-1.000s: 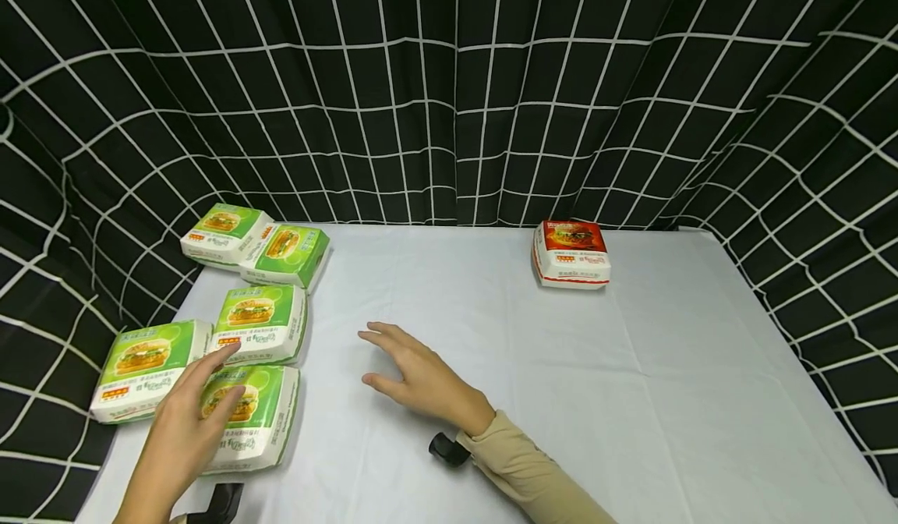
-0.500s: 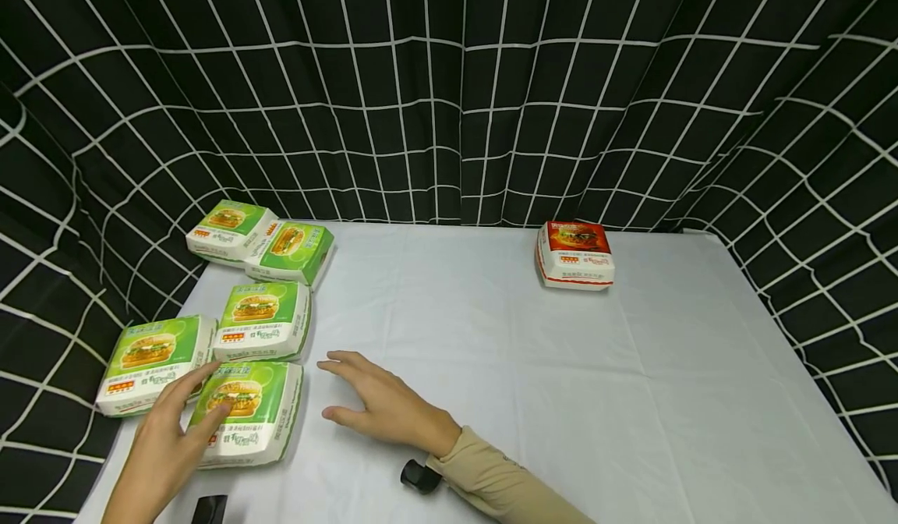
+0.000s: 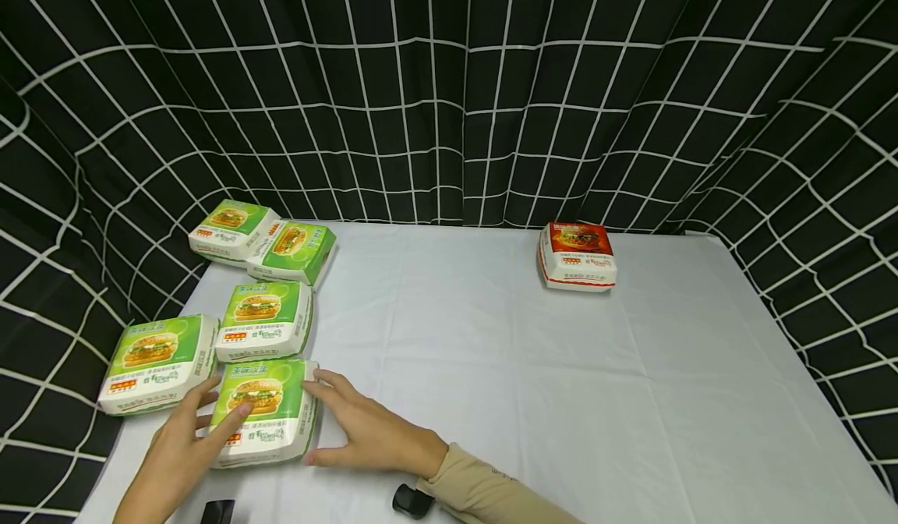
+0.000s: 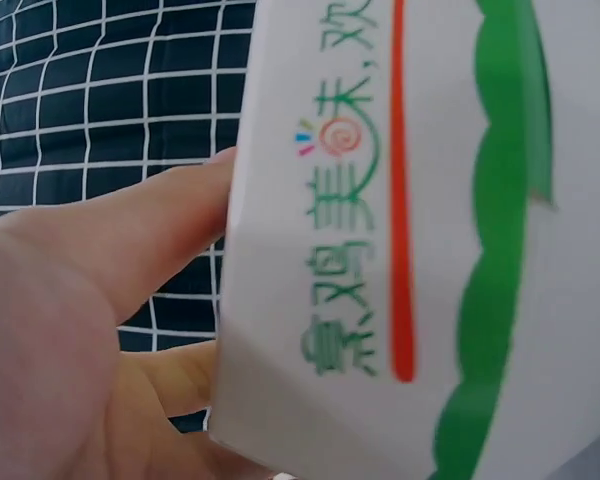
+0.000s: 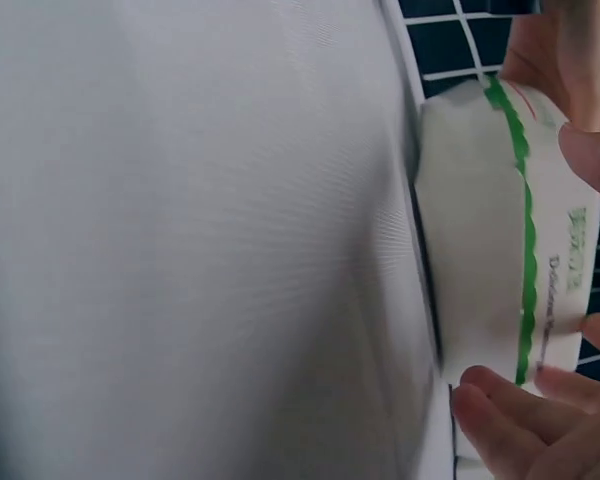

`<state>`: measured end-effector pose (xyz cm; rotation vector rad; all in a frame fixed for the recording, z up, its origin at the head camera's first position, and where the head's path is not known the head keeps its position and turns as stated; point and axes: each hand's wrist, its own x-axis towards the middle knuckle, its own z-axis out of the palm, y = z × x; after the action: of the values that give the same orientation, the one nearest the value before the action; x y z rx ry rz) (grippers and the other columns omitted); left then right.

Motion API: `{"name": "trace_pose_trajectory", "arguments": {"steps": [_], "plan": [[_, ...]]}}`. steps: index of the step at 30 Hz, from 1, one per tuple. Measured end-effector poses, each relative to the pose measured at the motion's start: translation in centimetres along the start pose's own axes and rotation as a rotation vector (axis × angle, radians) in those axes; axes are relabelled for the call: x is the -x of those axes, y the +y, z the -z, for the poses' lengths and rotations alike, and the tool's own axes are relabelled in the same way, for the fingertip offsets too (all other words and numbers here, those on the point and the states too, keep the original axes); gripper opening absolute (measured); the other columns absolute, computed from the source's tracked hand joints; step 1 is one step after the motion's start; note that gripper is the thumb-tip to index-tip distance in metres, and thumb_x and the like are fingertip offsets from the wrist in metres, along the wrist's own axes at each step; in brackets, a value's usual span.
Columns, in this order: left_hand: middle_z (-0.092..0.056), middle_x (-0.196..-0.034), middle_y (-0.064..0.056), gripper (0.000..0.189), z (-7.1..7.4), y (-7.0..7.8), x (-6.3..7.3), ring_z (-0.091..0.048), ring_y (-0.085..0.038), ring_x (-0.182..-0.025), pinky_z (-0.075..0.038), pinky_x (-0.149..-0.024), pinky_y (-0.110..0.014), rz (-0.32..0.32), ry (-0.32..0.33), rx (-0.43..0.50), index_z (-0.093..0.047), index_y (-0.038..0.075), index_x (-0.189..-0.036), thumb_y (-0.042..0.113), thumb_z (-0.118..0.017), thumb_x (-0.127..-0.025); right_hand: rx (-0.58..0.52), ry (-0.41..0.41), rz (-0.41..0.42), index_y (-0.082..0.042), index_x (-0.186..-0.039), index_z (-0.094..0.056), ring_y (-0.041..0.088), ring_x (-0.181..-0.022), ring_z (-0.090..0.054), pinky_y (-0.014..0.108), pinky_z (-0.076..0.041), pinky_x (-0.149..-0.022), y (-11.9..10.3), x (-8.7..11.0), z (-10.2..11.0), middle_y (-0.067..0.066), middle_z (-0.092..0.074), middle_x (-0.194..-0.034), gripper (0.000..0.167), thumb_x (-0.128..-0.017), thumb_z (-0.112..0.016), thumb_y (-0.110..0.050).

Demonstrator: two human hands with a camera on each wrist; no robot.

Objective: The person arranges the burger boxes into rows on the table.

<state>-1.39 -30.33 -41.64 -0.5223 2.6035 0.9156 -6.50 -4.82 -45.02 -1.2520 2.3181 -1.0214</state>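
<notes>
The nearest green-and-white burger box [image 3: 270,399] lies on the white table between my two hands. My left hand [image 3: 175,446] holds its left side, with the thumb over the top face and the other fingers at the side. In the left wrist view the printed side of this box [image 4: 360,220] fills much of the picture. My right hand [image 3: 379,430] is at the box's right side. Its extended fingertips touch the far right edge and its thumb lies by the near right corner. The right wrist view shows the box [image 5: 480,240] with my right fingertips [image 5: 500,405] against its side.
Several more green burger boxes stand left: one [image 3: 265,321] just behind the nearest box, another [image 3: 160,364] beside it, and two [image 3: 231,229] farther back. A red burger box [image 3: 577,255] stands at the back right. A black curtain [image 3: 449,95] with white grid lines encloses the table [image 3: 533,376].
My right hand has come leftward and nearer to the front box, reaching its right side. The box has slid slightly right with my left hand, away from the left neighbour.
</notes>
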Motion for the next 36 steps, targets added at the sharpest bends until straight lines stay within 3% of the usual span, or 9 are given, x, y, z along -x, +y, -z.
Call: {"name": "trace_pose_trajectory", "arguments": {"steps": [7, 14, 24, 29, 36], "plan": [[-0.035, -0.146, -0.039, 0.090, -0.6, 0.9, 0.8, -0.050, -0.057, -0.124, -0.052, -0.090, -0.058, -0.067, 0.030, -0.011, -0.019, -0.002, -0.154, 0.062, -0.048, -0.097, 0.012, 0.026, -0.026, -0.011, -0.158, -0.015, 0.023, -0.149, -0.031, 0.031, -0.041, -0.113, 0.2, 0.5, 0.0, 0.011, -0.013, -0.166, 0.091, -0.092, -0.067, -0.046], [-0.044, -0.141, -0.037, 0.085, -1.5, 2.4, 1.4, -0.057, -0.052, -0.119, -0.056, -0.085, -0.052, -0.117, 0.074, 0.032, -0.026, 0.001, -0.154, 0.058, -0.051, -0.097, -0.008, 0.112, -0.039, -0.006, -0.156, -0.019, 0.025, -0.149, -0.030, 0.036, -0.039, -0.116, 0.4, 1.5, 1.4, 0.014, -0.019, -0.164, 0.091, -0.090, -0.071, -0.042], [-0.050, -0.138, -0.031, 0.079, -2.3, 4.0, 1.9, -0.062, -0.047, -0.114, -0.058, -0.080, -0.049, -0.186, 0.093, 0.060, -0.030, 0.004, -0.153, 0.055, -0.054, -0.097, -0.028, 0.137, -0.062, -0.006, -0.153, -0.025, 0.023, -0.149, -0.031, 0.037, -0.037, -0.117, 0.8, 2.6, 3.2, 0.010, -0.025, -0.162, 0.090, -0.088, -0.074, -0.042], [-0.048, -0.140, -0.026, 0.079, -2.8, 4.8, 2.0, -0.062, -0.044, -0.116, -0.058, -0.080, -0.047, -0.203, 0.085, 0.080, -0.030, 0.006, -0.153, 0.056, -0.054, -0.096, -0.041, 0.148, -0.083, -0.007, -0.153, -0.026, 0.021, -0.147, -0.034, 0.037, -0.037, -0.117, 1.0, 3.3, 4.1, 0.009, -0.026, -0.161, 0.092, -0.085, -0.078, -0.040], [-0.052, -0.137, -0.023, 0.073, -3.4, 6.3, 2.2, -0.064, -0.040, -0.113, -0.059, -0.085, -0.045, -0.273, 0.138, 0.120, -0.035, 0.003, -0.150, 0.050, -0.057, -0.098, -0.054, 0.169, -0.096, -0.007, -0.152, -0.029, 0.019, -0.143, -0.040, 0.033, -0.038, -0.116, 1.3, 3.9, 5.4, 0.007, -0.028, -0.159, 0.093, -0.082, -0.082, -0.036]]}}
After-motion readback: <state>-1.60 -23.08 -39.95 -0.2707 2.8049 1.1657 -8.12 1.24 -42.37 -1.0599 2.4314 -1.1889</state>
